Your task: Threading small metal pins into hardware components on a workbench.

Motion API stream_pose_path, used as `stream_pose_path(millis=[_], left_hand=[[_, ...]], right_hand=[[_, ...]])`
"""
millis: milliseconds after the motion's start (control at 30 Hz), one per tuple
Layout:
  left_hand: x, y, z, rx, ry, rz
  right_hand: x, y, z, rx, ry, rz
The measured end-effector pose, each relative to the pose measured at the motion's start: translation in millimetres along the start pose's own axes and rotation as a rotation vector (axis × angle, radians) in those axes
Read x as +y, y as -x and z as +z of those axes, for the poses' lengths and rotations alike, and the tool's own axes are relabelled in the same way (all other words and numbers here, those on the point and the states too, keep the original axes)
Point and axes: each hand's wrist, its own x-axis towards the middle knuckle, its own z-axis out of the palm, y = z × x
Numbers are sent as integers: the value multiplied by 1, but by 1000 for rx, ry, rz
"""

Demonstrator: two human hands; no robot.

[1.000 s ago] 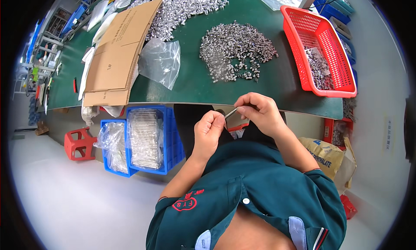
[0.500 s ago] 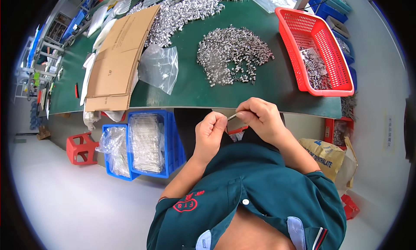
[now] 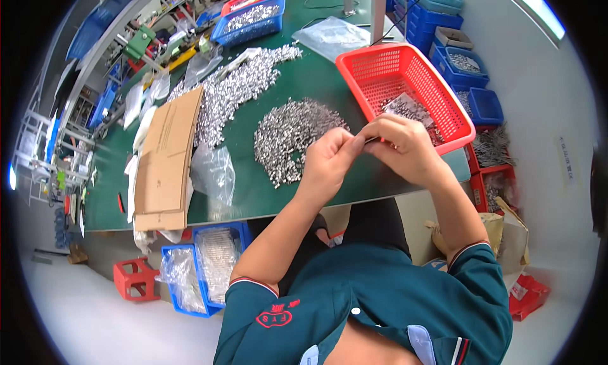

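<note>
My left hand [image 3: 329,164] and my right hand [image 3: 405,144] meet above the table, in front of a red plastic basket. Both are closed in a pinch, with thumbs and fingertips nearly touching. Between the fingertips shows a sliver of a thin rod [image 3: 373,140], mostly covered by the fingers. Left of my hands lies a round pile of small silver metal pieces [image 3: 291,127], partly behind my left hand. The red basket [image 3: 437,80] has perforated walls and holds similar small metal pieces with a pale slip on top.
Across the green table [image 3: 266,197] lie a flat cardboard sheet [image 3: 166,162], a clear plastic bag [image 3: 214,174] and a larger spread of silver pieces [image 3: 234,86]. A blue bin [image 3: 250,31] stands at the far side. Blue crates [image 3: 183,305] and a red stool [image 3: 135,279] are below the front edge.
My hands have moved up and forward from the table's front edge to above the tabletop beside the basket, still pinched together. The view has shifted, showing more of the table's far side.
</note>
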Motion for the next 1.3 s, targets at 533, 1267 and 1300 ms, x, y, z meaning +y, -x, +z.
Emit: stream_pose_path(millis=[533, 1267, 1300], left_hand=[[-13, 28, -33, 168, 394, -190], [-59, 145, -87, 408, 506, -302], [-59, 144, -87, 398, 502, -303]], right_hand=[[12, 19, -30, 307, 354, 32], [31, 30, 134, 25, 238, 161], [30, 30, 134, 20, 243, 162]])
